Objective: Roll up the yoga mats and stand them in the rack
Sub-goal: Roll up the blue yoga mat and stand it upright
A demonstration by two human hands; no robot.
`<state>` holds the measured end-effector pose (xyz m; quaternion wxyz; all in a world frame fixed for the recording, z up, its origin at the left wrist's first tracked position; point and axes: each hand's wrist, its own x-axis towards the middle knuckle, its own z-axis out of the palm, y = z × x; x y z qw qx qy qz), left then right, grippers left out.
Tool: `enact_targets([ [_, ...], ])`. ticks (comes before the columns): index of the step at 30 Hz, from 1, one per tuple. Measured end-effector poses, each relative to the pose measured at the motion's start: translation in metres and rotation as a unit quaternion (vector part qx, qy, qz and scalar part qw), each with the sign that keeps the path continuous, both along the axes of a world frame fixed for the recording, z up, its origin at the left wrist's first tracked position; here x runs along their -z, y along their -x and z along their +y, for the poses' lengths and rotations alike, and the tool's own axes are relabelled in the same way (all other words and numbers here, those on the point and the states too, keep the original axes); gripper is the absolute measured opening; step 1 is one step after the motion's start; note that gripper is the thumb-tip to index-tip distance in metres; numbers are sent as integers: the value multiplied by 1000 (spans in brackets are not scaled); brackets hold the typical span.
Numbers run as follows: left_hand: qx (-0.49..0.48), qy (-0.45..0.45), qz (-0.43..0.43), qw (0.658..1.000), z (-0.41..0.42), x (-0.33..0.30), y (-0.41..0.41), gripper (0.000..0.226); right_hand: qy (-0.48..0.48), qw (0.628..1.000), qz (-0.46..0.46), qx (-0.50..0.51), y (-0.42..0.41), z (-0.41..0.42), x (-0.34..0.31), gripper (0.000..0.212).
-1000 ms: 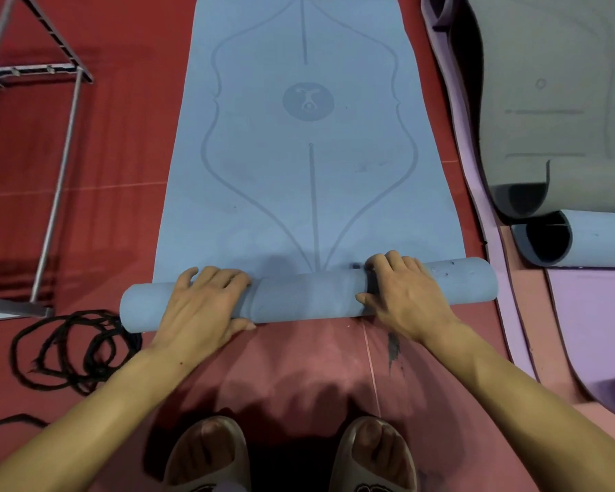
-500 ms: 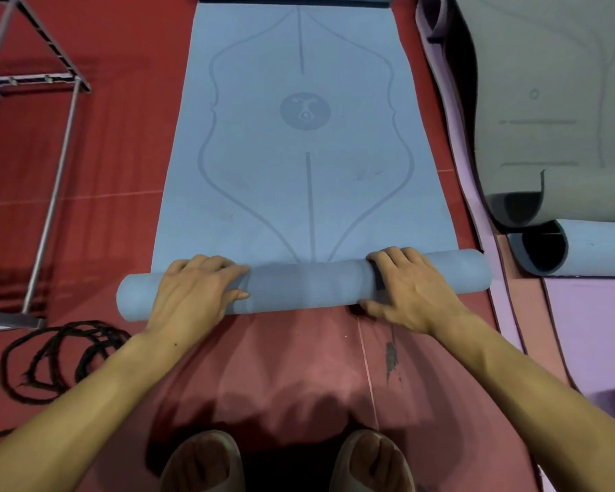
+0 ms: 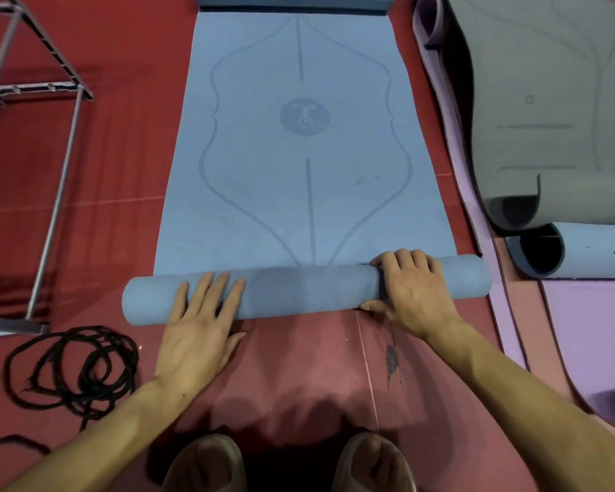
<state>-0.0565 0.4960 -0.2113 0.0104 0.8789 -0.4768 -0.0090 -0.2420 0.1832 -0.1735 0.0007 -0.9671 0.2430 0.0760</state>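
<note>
The blue mat [image 3: 299,179] looks like soft, matt foam. Its rolled part has a fine bumpy grain, and the flat part is smooth with darker lines on it. The grey mat [image 3: 547,101] and purple mat [image 3: 590,324] look matt too. The red floor [image 3: 96,172] is smooth with a little shine. The rack [image 3: 55,204] is dull grey metal. The black cord [image 3: 82,371] looks rough.

Dim, warm indoor light, no glare. Soft dark shadow of the person on the red floor [image 3: 299,385] at the near edge, by the slippers [image 3: 206,463]. Mild overall softness; wide-angle bending at edges, rack [image 3: 61,165] legs splay outward.
</note>
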Motion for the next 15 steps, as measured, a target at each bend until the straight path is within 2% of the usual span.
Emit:
enact_targets([
  [3,22,26,-26,999,4,6,-6,78,5,1000,-21,-8,6,0,3,83],
  [6,44,45,-20,998,0,5,-23,80,-32,998,-53,-23,6,-9,2,88],
  [8,59,50,23,997,-8,-4,-40,79,-29,998,-45,-38,3,-15,0,83],
  [11,51,33,147,987,-21,-25,-70,76,-1,999,-33,-27,-4,-18,-3,83],
  [13,31,-13,193,981,-34,-38,-92,74,24,999,-11,-25,-11,-17,-2,89],
  [15,29,-90,203,975,-48,-45,-108,75,46,999,-4,-26,-18,-16,-1,92],
])
